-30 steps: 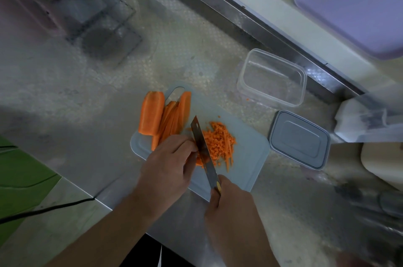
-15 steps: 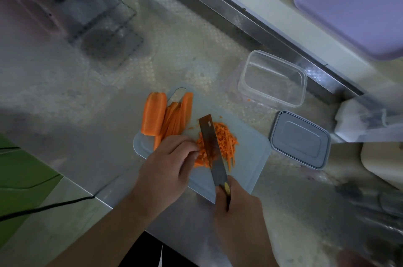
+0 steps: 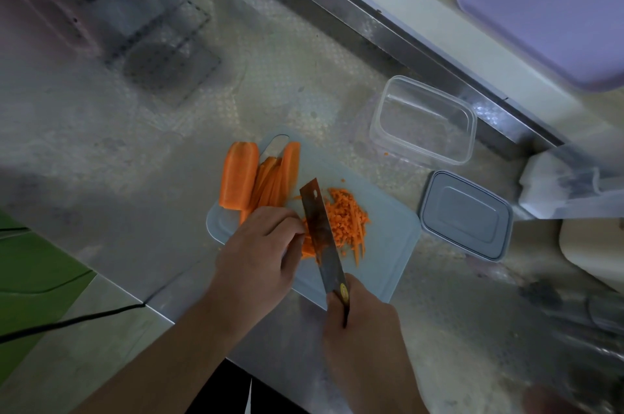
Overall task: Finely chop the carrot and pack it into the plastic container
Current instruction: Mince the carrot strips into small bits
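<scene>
A pale blue cutting board (image 3: 388,254) lies on the steel counter. On its far left lie a thick carrot piece (image 3: 238,180) and several carrot strips (image 3: 275,182). A pile of finely chopped carrot (image 3: 346,221) sits mid-board. My left hand (image 3: 260,251) holds carrot strips down with curled fingers beside the blade. My right hand (image 3: 361,325) grips the handle of a knife (image 3: 320,231), whose flat blade lies tilted over the pile's left side. A clear plastic container (image 3: 423,119) stands empty beyond the board, its grey lid (image 3: 466,216) to the board's right.
A raised steel ledge (image 3: 388,31) runs along the back. A purple tray (image 3: 553,4) sits at top right. A white object (image 3: 553,187) lies right of the lid. A black cable (image 3: 67,322) crosses the counter edge at left.
The knife went from edge-down against my left fingers to blade tilted flat over the pile. My left hand stayed on the strips.
</scene>
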The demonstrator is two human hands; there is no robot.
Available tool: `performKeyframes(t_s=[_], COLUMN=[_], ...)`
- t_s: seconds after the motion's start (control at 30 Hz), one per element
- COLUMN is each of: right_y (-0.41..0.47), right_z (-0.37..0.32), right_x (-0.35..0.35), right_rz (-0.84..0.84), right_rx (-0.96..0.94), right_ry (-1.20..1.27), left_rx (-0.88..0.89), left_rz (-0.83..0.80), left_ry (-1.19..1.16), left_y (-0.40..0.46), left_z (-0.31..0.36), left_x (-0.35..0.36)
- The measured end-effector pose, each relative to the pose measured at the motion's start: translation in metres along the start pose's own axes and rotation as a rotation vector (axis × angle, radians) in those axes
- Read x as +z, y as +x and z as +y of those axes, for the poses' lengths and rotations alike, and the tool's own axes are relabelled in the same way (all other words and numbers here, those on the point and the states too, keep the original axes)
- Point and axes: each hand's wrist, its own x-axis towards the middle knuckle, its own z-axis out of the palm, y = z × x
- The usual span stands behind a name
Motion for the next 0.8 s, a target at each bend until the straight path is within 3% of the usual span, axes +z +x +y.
performKeyframes(t_s=[0.43,0.8], right_y=[0.006,0.003], right_z=[-0.008,0.002], right_x=[0.005,0.009], right_rz=[-0.035,0.065], right_rx=[0.049,0.023], right_ry=[-0.041,0.091], left_rx=[-0.013,-0.025], left_rz=[-0.017,-0.040], left_ry=[-0.002,-0.027], left_y=[0.001,-0.001], left_z=[0.001,0.001], left_x=[0.001,0.000])
